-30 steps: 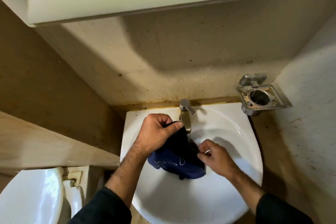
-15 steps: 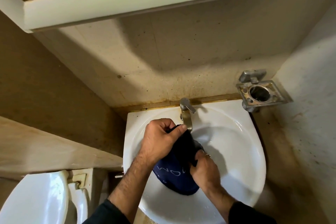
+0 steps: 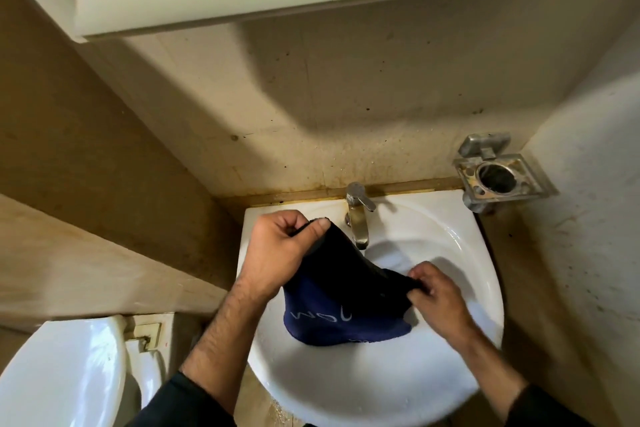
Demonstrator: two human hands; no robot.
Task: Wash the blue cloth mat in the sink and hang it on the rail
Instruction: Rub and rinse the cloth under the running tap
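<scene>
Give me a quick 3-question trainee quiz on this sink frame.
1. True or false: both hands grip the blue cloth mat.
2. Where is the mat: A) on a rail, B) over the sink, C) on the toilet lid?
3. What metal fixture sits just beyond the left hand?

Key: 1 true, the right hand pinches the other edge. 2 B. 3 the tap.

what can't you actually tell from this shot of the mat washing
- Rail: nowhere in the head view, beyond the frame edges.
- Water: whether the tap runs is too faint to tell.
- Drain: hidden under the blue cloth mat.
- Mat's white lettering: folds hide part.
- Left hand and right hand: fingertips buried in the cloth.
- Sink: front rim cut off below.
</scene>
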